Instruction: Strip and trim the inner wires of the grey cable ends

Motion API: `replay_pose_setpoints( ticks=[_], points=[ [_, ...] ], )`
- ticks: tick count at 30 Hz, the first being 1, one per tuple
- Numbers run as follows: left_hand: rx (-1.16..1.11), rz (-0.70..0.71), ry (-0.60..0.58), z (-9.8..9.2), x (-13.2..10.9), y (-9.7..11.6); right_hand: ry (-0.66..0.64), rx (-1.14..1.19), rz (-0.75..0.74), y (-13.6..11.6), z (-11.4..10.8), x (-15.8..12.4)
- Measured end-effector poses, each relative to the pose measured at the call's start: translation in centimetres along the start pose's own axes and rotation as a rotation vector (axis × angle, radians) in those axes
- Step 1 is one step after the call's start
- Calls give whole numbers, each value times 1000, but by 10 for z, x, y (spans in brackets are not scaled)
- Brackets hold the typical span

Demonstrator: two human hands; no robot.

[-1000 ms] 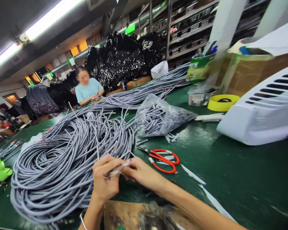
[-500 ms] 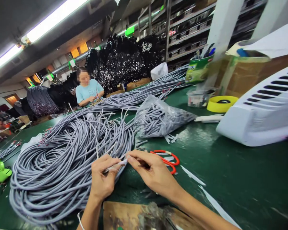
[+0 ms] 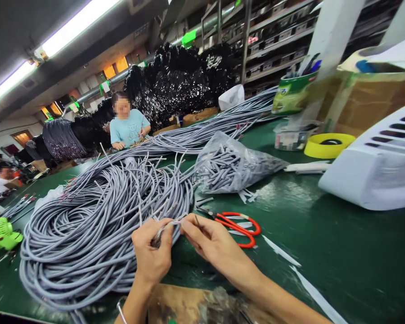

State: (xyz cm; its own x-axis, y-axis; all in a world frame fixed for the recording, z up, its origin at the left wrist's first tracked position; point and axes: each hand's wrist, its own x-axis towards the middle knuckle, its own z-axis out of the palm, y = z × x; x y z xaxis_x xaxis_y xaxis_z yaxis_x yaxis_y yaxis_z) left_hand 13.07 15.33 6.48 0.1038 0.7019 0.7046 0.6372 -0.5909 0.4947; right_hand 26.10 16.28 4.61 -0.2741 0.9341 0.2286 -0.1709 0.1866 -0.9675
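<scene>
Pinching a thin pale piece (image 3: 177,222) between my fingertips, I have both hands at it, just left of the scissors. My left hand (image 3: 153,249) is curled with thumb and finger closed on one end, and something shiny shows inside the curl that I can't make out. My right hand (image 3: 209,243) grips the other end with its fingertips, right beside the left. I'd judge this piece unfinished, since neither hand has let it go.

The scissors (image 3: 227,222) lie on the table (image 3: 340,238), and neither hand holds them. Left of the scissors spreads a big coil of grey cable (image 3: 104,238), many pale ends poking up loose. There looks to be plenty left, though I can't tell which ends are finished. Beyond the scissors, a clear bag (image 3: 265,165) is well filled with short grey pieces, so I'd guess a good deal of cutting is done. White strips (image 3: 280,249) lie right of the scissors, and a stained board (image 3: 175,301) lies on their near side. Far past the scissors, more cable (image 3: 185,139) stretches in a long bundle, some with red tips, near a co-worker in a light blue shirt (image 3: 131,127).
</scene>
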Motion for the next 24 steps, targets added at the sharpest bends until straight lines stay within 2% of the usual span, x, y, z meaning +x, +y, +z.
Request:
replay_pose_setpoints(
  ticks=[6,12,18,24],
  points=[
    [-20,-38,133,4,-4,0,-95,-87,-40,6,8,-7],
    [-9,-28,142,5,-6,0,-52,-42,-29,9,10,-7],
    [-8,-40,146,6,-6,0,-65,-21,-18,9,12,-9],
    [1,-5,121,7,-7,1,-19,158,49,3,12,-8]
  ],
)
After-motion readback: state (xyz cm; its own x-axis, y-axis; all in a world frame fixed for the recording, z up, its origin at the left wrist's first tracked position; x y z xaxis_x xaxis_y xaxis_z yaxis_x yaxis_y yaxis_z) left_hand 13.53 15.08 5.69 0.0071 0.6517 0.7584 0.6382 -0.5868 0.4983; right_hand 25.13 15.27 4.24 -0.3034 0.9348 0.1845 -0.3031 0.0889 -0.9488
